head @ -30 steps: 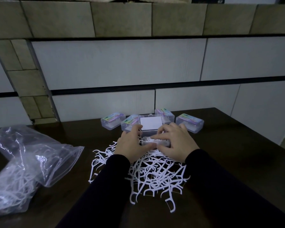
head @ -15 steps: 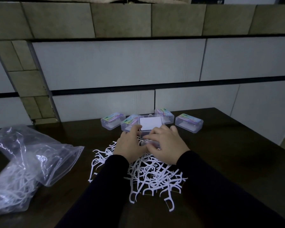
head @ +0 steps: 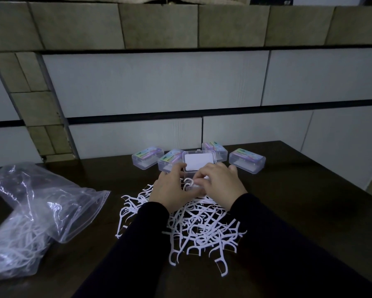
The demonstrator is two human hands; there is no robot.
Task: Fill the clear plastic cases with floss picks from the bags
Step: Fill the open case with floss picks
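wall: tiled wall (head: 159, 82) behind, grey and tan panels with dark bands.
table: dark wood table (head: 299, 201), runs up to the wall.
bags: two clear plastic bags (head: 36, 214) at the left edge, lying flat and overlapping; white picks visible inside the nearer one.
loose pile: heap of white floss picks (head: 200, 229) on the table, centre, directly under and in front of both wrists.
sleeves: dark sleeves (head: 137, 244) on both forearms, crossing over the pile.
closed cases: four clear cases with coloured labels in a rough row near the wall – far-left case (head: 147, 158), second case (head: 170, 162), third case (head: 215, 150) partly behind the open lid, far-right case (head: 247, 160). Lids down.
open case: open case (head: 199, 162) in the middle of the row, lid tilted up showing a white insert; base mostly hidden by the hands.
left hand: left hand (head: 170, 190) at the case's left side, fingers curled toward the base; cannot tell if it grips the case or just rests against it.
right hand: right hand (head: 220, 186) at the case's front, fingertips pinching a held pick (head: 188, 182) just at the case opening.
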